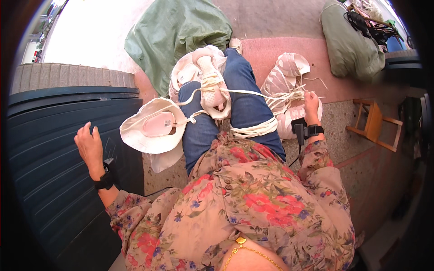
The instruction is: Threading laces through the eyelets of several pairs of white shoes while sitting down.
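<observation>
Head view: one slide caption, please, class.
Right hand at cream laces running across blue jeans from a pink shoe; left hand open.

Matt cloth laces [255, 131], mesh-textured fabric shoe [216, 98], wrinkled cloth-like cover [176, 36], smooth wooden stool [373, 122]

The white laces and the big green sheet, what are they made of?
The white laces look like matte fabric, cotton or synthetic: they bend and loop softly. The big green sheet hangs in soft folds with a faint sheen, so maybe thin cloth or plastic; I can't tell which.
</observation>
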A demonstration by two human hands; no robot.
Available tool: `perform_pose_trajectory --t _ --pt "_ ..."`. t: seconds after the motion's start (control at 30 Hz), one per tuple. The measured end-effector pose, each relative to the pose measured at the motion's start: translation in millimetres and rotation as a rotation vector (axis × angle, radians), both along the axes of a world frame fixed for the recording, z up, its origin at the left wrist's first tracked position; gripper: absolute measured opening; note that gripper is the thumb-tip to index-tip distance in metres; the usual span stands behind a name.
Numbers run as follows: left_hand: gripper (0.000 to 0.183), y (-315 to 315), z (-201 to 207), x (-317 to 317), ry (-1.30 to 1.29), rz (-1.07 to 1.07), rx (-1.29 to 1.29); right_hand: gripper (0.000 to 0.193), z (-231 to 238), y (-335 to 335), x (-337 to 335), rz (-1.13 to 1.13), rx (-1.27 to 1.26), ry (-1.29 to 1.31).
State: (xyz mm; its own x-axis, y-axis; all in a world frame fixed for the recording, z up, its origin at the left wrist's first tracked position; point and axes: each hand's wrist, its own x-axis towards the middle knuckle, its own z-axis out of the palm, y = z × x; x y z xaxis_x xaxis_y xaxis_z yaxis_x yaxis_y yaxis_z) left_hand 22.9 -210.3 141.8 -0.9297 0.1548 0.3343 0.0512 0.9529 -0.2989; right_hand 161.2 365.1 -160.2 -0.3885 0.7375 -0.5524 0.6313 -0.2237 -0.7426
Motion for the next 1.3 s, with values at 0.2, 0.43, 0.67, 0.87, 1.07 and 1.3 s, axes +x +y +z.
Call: perform_pose_trajectory --t 0.2,0.43,0.67,0.87,1.07,1.3 --pt "0.014 140 -74 -21 -0.344 -0.44 0.645 0.02 93 -120 -86 0.609 0.317 0.446" --pt "0.018 191 -165 -27 -0.592 -0.377 0.571 0.022 91 -196 -121 1.017 0.394 0.619" --pt "0.02 197 -168 -27 -0.671 -0.357 0.725 0.032 95 -199 -109 1.073 0.306 0.525" --pt "0.015 198 -179 -32 -0.769 -0.135 1.144 0.034 94 -202 -105 1.025 0.277 0.493" --pt "0.013 206 -177 -42 -0.867 -0.071 1.453 0.035 96 -205 -107 1.032 0.333 0.457" --pt "0.018 196 -163 -47 -1.102 -0.021 1.312 0.037 93 -204 -108 0.999 0.402 0.447"
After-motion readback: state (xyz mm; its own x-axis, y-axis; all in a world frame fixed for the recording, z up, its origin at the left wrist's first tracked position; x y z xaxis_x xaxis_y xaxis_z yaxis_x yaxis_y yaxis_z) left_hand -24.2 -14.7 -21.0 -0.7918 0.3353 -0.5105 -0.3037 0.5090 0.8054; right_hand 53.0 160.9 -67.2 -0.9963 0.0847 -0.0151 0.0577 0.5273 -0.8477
